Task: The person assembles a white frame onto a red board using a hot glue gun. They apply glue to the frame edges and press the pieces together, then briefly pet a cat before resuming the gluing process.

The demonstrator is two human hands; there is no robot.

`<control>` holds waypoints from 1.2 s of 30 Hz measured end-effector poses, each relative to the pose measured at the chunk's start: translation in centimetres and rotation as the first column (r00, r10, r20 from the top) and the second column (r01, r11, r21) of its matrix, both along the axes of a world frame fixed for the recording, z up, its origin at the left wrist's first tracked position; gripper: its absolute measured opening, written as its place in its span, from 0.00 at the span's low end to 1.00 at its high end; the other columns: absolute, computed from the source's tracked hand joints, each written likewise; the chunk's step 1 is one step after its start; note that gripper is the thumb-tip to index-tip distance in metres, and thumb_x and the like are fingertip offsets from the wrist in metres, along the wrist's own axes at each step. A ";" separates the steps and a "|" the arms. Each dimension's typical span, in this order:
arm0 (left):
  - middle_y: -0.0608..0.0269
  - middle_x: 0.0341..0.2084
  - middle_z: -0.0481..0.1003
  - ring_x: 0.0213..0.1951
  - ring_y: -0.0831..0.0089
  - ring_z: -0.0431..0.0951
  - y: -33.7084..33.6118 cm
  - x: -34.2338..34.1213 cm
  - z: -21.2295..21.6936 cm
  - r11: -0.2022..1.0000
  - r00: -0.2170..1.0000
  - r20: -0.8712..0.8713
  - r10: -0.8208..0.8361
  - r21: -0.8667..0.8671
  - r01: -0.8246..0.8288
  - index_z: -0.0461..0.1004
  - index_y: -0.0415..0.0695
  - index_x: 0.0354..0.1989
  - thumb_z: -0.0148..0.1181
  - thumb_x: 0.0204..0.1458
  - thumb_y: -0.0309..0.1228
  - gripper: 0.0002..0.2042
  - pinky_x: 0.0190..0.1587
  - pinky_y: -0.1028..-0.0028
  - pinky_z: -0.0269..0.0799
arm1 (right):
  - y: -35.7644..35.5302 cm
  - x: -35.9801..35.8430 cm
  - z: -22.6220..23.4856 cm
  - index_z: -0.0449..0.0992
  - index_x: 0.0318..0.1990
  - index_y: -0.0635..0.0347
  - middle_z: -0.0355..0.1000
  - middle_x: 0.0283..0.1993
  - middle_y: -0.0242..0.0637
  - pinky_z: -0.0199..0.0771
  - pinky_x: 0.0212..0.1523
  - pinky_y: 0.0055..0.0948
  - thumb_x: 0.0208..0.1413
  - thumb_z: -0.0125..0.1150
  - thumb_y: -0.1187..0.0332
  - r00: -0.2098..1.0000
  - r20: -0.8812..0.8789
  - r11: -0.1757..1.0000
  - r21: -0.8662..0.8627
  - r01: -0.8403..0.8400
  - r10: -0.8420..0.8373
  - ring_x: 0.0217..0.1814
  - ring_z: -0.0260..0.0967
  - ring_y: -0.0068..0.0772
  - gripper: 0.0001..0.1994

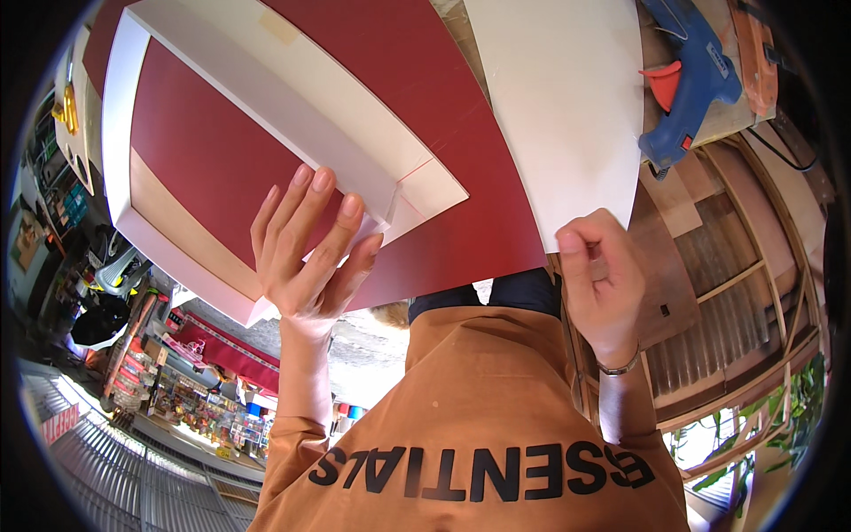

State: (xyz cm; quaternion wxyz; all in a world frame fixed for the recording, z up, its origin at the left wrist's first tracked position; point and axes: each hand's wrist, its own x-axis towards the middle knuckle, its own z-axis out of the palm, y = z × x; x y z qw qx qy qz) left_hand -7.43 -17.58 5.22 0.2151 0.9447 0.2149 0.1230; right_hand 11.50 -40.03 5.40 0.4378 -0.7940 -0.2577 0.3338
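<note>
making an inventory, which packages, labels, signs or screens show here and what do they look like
Shallow box: upper left, white walls, dark red inside, left hand on its near wall.
Sign: lower left edge, small, white with red lettering.
Shop goods: lower left, rows of small colourful packages.
Screens: none seen.

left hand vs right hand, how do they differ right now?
The left hand lies open, fingers spread on the white-walled red tray; the right hand is curled, pinching the white sheet at its edge. Only the right wrist wears a bracelet. Both are bare.
</note>
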 end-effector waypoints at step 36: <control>0.59 0.52 0.81 0.59 0.60 0.78 0.0 -0.2 0.0 1.000 1.000 0.000 0.013 0.003 -0.013 0.85 0.56 0.46 0.76 0.43 0.39 0.19 0.63 0.58 0.67 | 1.5 -2.0 -0.4 0.74 0.33 0.63 0.71 0.28 0.36 0.69 0.25 0.28 0.59 0.64 0.74 0.983 -0.108 0.989 0.006 -0.150 0.150 0.24 0.69 0.33 0.06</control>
